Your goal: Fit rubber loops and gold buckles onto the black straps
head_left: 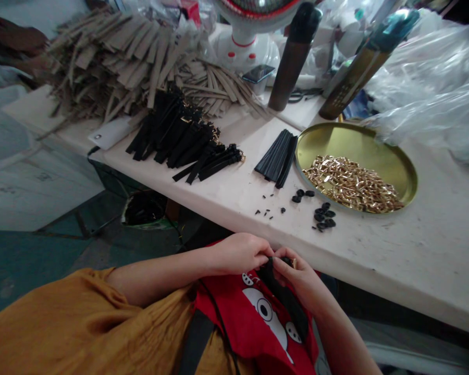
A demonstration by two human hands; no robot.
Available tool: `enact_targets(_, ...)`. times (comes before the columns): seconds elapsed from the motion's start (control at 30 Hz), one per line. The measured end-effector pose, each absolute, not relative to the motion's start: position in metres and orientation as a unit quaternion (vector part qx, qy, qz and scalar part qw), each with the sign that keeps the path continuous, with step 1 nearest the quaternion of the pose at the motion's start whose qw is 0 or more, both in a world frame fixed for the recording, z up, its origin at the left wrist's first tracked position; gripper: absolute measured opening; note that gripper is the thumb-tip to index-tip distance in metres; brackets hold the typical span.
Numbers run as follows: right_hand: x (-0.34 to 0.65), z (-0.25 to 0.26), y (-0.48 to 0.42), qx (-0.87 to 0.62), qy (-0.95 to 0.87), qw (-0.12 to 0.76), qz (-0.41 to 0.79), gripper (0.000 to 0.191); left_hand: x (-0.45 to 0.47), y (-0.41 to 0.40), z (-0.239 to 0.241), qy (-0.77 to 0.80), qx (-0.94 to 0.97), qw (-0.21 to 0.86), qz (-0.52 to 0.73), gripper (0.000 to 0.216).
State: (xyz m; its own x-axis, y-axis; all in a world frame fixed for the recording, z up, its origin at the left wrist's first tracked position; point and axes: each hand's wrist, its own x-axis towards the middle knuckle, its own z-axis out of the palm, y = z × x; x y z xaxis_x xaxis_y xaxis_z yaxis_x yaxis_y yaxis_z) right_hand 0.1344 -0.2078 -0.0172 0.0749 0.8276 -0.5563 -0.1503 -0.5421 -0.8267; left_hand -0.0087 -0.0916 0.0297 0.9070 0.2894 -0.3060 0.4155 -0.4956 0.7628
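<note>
My left hand [247, 253] and my right hand [300, 276] meet over my lap, just off the table's front edge. Both are closed, thumbs and fingertips pinching the upper end of a black strap [287, 299]. Its lower length hangs across a red apron [234, 323] with a white cartoon print. A small gold-coloured metal piece [295, 263] shows by my right fingers; how it joins the strap is hidden. On the table beyond lie small black loops [325, 214] and a bundle of flat black strips [276, 156]. A round gold tray [408, 179] bears a heap of gold metal pieces [352, 182].
Black straps with gold fittings [183, 133] lie piled on the white table [234, 192]. Behind them are a big heap of grey-beige strips [117, 62], a fan [244, 49], two tall cans, a phone [258, 73] and clear plastic bags [433, 88]. Under the table stands a lined bin [144, 208].
</note>
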Motion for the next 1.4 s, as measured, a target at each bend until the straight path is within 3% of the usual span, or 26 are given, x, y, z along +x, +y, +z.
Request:
enact_targets(0.17,0.128,-0.014,-0.206,-0.719,-0.390,0.366,0.445,0.024,-0.010,-0.099,0.022,0.236,0.873,0.426,-0.031,0.029)
enact_targets(0.4,0.112,-0.015,-0.215,-0.686,-0.314,0.459,0.469,0.025,-0.013,-0.079,0.040,0.201,0.857,0.446,-0.165,0.022)
enact_targets(0.63,0.099,-0.019,-0.224,-0.681,-0.269,0.508,0.455,0.023,-0.012,-0.089,0.028,0.202,0.865,0.442,-0.122,0.027)
enact_targets(0.83,0.101,-0.016,-0.225,-0.695,-0.314,0.469,0.446,0.024,-0.017,-0.087,0.034,0.161,0.864,0.452,-0.154,0.027)
enact_targets(1.1,0.112,-0.010,-0.234,-0.678,-0.451,0.407,0.414,0.018,-0.023,-0.093,0.031,0.154,0.769,0.590,-0.189,0.026)
enact_targets(1.4,0.113,-0.013,-0.241,-0.680,-0.448,0.376,0.443,0.015,-0.022,-0.095,0.028,0.165,0.727,0.631,-0.214,0.021)
